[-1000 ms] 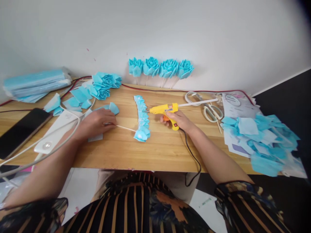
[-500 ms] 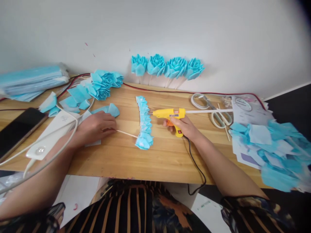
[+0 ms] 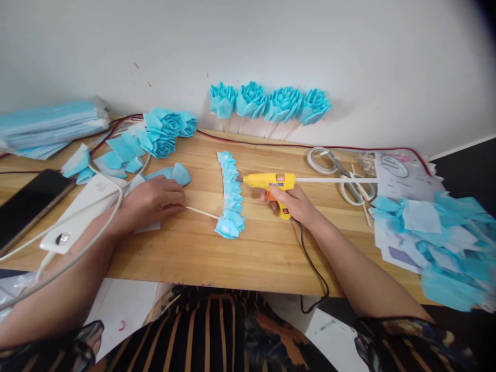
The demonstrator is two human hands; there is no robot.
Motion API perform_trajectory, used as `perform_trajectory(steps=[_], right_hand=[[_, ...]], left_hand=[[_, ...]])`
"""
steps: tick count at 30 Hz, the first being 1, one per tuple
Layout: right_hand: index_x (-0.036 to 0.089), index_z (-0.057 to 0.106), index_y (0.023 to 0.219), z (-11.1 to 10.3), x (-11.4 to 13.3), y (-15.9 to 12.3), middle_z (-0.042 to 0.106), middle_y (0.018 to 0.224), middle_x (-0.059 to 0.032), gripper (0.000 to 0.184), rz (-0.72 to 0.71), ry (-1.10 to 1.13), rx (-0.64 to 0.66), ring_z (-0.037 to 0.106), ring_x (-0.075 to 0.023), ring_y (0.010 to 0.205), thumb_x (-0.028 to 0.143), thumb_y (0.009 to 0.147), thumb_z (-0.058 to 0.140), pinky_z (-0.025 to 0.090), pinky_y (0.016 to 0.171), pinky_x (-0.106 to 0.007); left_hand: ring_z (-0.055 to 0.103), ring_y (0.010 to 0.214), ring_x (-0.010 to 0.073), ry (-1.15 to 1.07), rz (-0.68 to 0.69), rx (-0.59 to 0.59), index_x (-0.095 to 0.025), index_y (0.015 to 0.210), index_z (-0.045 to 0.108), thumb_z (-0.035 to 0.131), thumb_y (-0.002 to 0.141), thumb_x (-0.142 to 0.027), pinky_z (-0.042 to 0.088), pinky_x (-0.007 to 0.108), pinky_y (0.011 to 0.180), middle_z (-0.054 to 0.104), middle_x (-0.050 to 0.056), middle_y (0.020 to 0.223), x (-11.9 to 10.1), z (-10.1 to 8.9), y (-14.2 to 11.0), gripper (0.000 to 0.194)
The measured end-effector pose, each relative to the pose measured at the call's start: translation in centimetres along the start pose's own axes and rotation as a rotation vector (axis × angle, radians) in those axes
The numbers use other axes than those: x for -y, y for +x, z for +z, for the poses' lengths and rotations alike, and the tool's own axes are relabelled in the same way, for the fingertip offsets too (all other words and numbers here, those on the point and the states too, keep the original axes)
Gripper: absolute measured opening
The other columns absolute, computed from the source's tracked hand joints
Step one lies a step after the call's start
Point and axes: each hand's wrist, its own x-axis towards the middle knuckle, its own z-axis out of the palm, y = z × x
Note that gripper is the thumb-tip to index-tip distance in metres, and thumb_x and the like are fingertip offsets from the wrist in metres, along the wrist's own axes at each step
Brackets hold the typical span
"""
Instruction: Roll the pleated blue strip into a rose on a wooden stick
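My left hand is closed on a thin pale stick, which points right. At the stick's far end is a blue fabric flower head. From it a pleated blue strip runs away from me along the table. My right hand is wrapped round the grip of a yellow glue gun, a finger at its orange trigger. The metal nozzle points left and sits at the strip's right edge; whether it touches I cannot tell. A long white glue stick juts from the gun's back.
Several finished blue flowers lean on the wall; more flowers lie at left, near loose blue pieces. A power strip, its cable over my left forearm, and a phone are at left. Scissors and blue scraps lie right.
The view has shifted slightly, moving the scene within the picture. Both hands keep their grips, and the glue gun's nozzle stays beside the pleated strip.
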Motion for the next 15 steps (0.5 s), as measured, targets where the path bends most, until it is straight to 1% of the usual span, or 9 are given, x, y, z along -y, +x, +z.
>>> perform_trajectory(steps=[5, 10, 15], right_hand=[[0.017, 0.072, 0.087, -0.15, -0.45, 0.06, 0.074, 0.086, -0.0069, 0.058, -0.027, -0.020, 0.015, 0.058, -0.0090, 0.054, 0.074, 0.089, 0.062, 0.047, 0.046, -0.022], [0.016, 0.072, 0.089, -0.15, -0.33, 0.01, 0.074, 0.088, -0.0066, 0.061, 0.001, -0.006, -0.001, 0.058, -0.0080, 0.054, 0.077, 0.085, 0.065, 0.043, 0.044, -0.021], [0.017, 0.071, 0.088, -0.15, -0.41, 0.04, 0.074, 0.087, -0.0060, 0.062, -0.004, 0.009, -0.001, 0.059, -0.0079, 0.054, 0.078, 0.084, 0.066, 0.044, 0.045, -0.021]], left_hand=[[0.064, 0.085, 0.0217, -0.001, -0.007, 0.006, -0.021, 0.082, 0.070, 0.045, 0.108, -0.033, 0.043, 0.034, 0.081, 0.072, 0.007, 0.088, 0.15, -0.04, -0.07, 0.038], [0.064, 0.084, 0.0214, -0.038, 0.001, 0.004, -0.021, 0.083, 0.071, 0.048, 0.108, -0.033, 0.043, 0.033, 0.081, 0.072, 0.006, 0.088, 0.22, -0.05, -0.02, 0.036], [0.063, 0.084, 0.0216, -0.027, -0.002, 0.017, -0.020, 0.082, 0.070, 0.045, 0.109, -0.035, 0.042, 0.033, 0.081, 0.071, 0.007, 0.087, 0.19, 0.02, 0.00, 0.039]])
